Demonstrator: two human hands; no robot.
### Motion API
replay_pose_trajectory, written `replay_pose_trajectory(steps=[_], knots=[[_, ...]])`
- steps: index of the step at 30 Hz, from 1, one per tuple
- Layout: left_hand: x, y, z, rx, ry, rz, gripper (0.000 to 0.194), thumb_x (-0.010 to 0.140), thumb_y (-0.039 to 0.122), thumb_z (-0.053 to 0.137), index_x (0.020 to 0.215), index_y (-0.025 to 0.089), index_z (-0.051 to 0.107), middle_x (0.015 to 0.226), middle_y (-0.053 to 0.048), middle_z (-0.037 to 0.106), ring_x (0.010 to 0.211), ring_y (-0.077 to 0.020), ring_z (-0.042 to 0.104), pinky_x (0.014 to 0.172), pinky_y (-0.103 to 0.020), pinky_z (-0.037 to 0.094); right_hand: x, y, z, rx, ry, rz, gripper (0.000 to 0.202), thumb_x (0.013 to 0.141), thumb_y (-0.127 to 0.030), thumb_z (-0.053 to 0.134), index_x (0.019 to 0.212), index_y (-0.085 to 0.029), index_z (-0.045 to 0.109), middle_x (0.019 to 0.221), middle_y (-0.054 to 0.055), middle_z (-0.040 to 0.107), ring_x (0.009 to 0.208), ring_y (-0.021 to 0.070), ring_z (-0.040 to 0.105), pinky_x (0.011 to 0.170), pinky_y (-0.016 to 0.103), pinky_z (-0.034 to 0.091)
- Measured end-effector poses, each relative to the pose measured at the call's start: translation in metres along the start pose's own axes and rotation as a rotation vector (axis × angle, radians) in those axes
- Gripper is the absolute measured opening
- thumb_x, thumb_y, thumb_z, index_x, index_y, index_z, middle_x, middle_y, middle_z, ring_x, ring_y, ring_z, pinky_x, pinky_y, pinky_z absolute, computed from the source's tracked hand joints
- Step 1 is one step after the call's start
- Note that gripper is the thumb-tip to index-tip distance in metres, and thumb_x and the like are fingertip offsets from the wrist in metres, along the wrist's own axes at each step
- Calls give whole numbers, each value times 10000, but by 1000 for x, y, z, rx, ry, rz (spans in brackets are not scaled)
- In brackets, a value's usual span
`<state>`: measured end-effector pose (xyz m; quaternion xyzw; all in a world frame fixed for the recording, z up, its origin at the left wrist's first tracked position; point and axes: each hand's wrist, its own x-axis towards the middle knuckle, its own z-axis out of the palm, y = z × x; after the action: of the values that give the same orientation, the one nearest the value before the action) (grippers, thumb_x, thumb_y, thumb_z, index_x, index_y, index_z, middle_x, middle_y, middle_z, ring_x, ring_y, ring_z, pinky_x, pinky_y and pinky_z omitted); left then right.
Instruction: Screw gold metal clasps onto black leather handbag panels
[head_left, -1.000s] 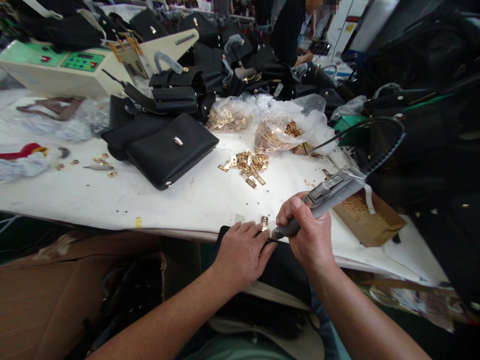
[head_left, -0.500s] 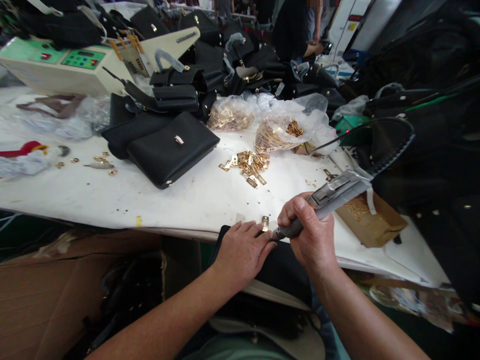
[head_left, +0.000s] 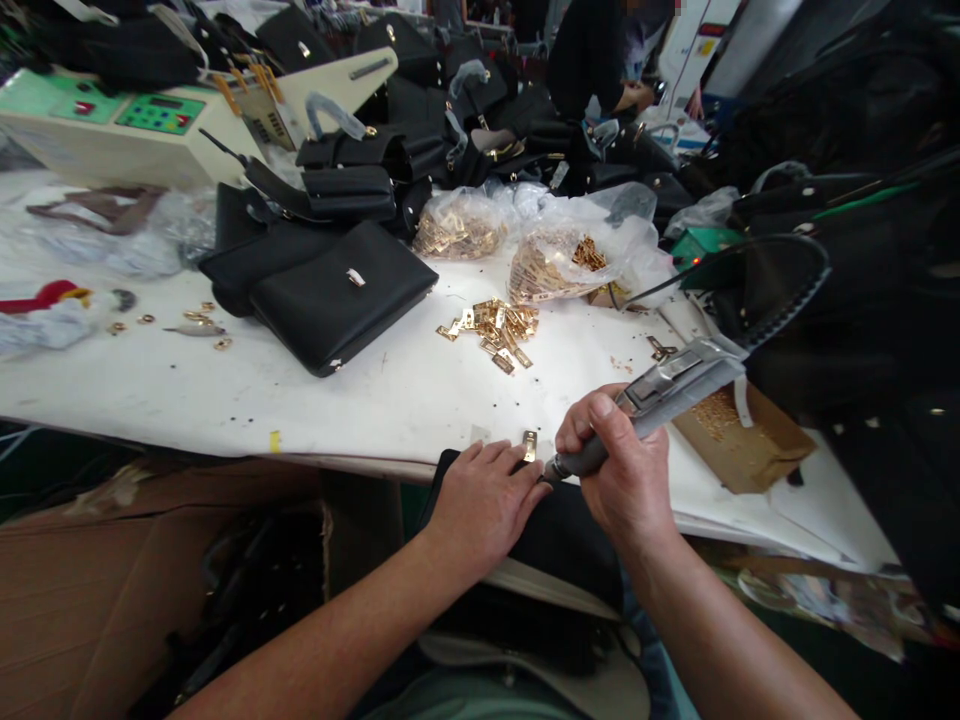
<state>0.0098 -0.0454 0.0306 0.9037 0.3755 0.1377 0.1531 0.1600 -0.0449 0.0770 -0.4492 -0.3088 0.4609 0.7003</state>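
My right hand [head_left: 626,465] is wrapped around a grey electric screwdriver [head_left: 671,385], which slants down to the left. Its tip meets the black leather bag [head_left: 566,535] beside my left fingertips; the exact contact spot is hidden. My left hand [head_left: 480,500] lies flat over the bag at the table's front edge, fingers stretched out, thumb close to the screwdriver's tip. Just beyond those fingers a small gold metal plate [head_left: 530,445] rests on the table. Farther back is a pile of similar gold plates [head_left: 499,330].
Clear plastic bags of gold fittings [head_left: 555,265] sit behind the pile. A finished-looking black bag [head_left: 345,300] lies to the left. At right stands a cardboard tray [head_left: 742,455] with small screws. A beige machine [head_left: 135,130] and a person [head_left: 592,60] are farther back.
The view shifts very slightly; both hands and the screwdriver hold the same position. In the background, the person's arm has moved a little.
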Motion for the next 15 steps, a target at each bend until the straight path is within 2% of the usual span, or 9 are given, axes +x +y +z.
replay_pose_trajectory(steps=[9,15], knots=[[0,-1,2,-4,-6,-6,235,1010,366,553,1178,261,680,1210,-42,703,1122,-258,633,961,-454,499,-2,5,-4,17,-1,20,297,853,-358,790,784,-211,540,592,-61,535,502,109,489,516,247,430],[-3,-4,5,-30,15,7,345,972,452,609,1223,220,658,1291,-67,685,1181,-275,615,1030,-479,476,3,8,-7,-28,45,-17,303,844,-370,792,779,-206,546,583,-57,539,495,116,502,495,246,437]])
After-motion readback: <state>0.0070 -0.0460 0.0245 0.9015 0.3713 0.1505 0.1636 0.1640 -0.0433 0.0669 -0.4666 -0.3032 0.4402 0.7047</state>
